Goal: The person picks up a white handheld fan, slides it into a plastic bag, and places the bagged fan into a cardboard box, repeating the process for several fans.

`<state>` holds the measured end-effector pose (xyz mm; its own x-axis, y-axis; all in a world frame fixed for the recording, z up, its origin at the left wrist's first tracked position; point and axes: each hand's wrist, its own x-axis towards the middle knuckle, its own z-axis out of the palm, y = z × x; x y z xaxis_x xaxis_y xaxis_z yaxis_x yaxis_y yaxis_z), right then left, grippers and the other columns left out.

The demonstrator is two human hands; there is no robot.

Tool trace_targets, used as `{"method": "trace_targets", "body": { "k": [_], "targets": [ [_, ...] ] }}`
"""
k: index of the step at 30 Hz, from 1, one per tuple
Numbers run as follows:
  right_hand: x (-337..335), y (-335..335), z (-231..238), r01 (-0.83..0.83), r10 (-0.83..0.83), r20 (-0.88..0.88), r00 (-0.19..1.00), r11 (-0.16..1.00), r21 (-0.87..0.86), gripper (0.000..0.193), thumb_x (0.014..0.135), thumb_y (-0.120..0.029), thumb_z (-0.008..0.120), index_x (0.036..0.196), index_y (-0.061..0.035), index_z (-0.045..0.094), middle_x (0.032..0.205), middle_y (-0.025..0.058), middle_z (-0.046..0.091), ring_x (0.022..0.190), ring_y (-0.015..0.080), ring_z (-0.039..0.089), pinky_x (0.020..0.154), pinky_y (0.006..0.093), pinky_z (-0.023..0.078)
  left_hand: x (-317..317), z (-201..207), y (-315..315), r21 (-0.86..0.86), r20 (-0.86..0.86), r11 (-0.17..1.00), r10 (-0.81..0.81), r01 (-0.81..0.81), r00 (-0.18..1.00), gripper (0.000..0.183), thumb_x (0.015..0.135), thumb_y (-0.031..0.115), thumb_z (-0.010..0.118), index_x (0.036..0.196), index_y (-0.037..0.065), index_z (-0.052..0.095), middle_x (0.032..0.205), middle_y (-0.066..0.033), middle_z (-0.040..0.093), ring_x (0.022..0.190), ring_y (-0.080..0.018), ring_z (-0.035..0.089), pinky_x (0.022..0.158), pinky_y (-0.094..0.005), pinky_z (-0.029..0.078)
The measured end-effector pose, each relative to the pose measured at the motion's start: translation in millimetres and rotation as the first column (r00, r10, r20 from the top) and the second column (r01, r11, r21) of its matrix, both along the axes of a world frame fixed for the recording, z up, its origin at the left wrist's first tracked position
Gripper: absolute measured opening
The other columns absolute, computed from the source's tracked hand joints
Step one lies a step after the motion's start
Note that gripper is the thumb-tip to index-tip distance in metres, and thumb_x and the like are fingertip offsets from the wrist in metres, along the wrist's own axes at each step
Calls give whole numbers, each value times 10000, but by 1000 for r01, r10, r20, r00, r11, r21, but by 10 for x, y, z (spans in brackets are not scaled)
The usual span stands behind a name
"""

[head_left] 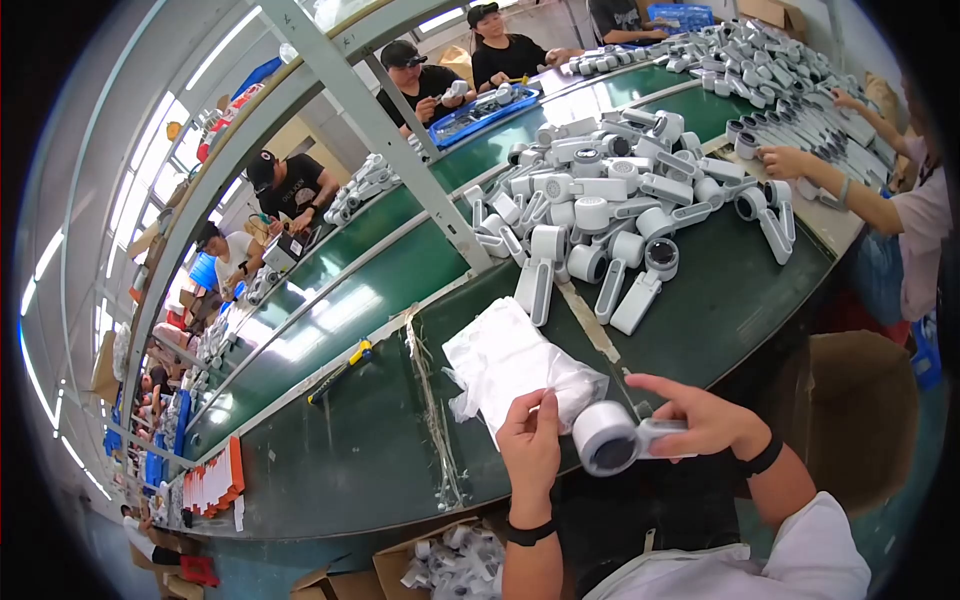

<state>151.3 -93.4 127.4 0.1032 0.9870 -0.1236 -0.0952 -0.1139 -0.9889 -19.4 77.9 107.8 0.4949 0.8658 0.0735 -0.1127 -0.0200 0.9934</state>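
Right hand (700, 420) fingers clamp the handle of a round-headed white-grey plastic device (610, 438) at the table's near edge; left hand (530, 440) pinches the crinkly white plastic bag (510, 370) against it. That thin bag could tear or slip. A heap of similar devices (610, 200) lies beyond.

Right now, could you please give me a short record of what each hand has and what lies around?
left hand: pinching the white plastic bag
right hand: gripping the handle of a white round-headed device
bag position: on the green table
pile: more white devices beyond the hands
other: yellow-handled tool to the left
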Motion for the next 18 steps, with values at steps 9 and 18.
{"method": "trace_targets", "body": {
  "k": [9, 18],
  "targets": [
    [187, 447, -148, -381, 391, 23, 920, 907, -179, 750, 947, -313, 608, 1558, -156, 203, 1002, 69, 618, 683, 103, 578, 603, 248, 504, -161, 79, 97, 25, -56, 996, -84, 85, 995, 168, 933, 129, 673, 1012, -18, 695, 757, 6, 640, 626, -32, 516, 559, -190, 392],
    [-167, 449, -250, 4, -8, -53, 999, 997, -77, 647, 929, -253, 620, 1502, -108, 355, 900, 44, 621, 639, 102, 575, 574, 265, 494, -170, -18, 51, 310, 71, 950, 22, -43, 997, 81, 929, 57, 645, 955, -14, 675, 850, -49, 620, 613, -99, 547, 562, -236, 434]
  ]
}}
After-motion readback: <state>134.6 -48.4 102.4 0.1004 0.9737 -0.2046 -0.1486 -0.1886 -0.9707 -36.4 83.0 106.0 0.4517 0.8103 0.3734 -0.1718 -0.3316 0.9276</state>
